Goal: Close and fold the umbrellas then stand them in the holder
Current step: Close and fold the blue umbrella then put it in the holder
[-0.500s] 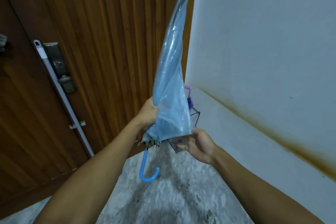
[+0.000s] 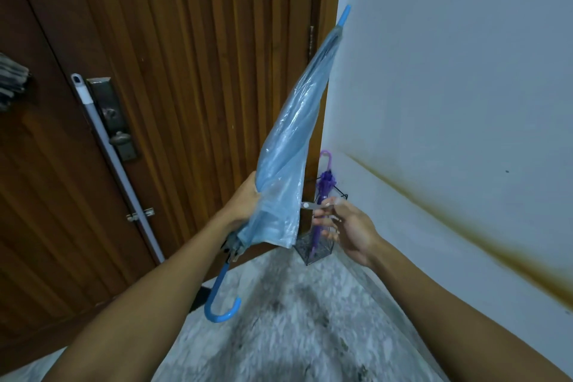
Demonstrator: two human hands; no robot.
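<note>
Pale blue umbrella [image 2: 288, 146], purple umbrella [image 2: 325, 186]

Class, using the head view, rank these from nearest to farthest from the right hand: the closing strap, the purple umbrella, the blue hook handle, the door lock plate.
1. closing strap, pinched in the right hand
2. purple umbrella, just behind
3. blue hook handle, lower left
4. door lock plate, far left

**Dim, cool-cast indoor frame**

Low, flat light, bluish tint on the wall [image 2: 449, 71]. Soft sheen on the blue umbrella [image 2: 288, 146] canopy. Floor [image 2: 294, 335] smeared by motion blur. Wide-angle bend: door [image 2: 155, 102] lines bow at the edges. Shadows weak.
</note>
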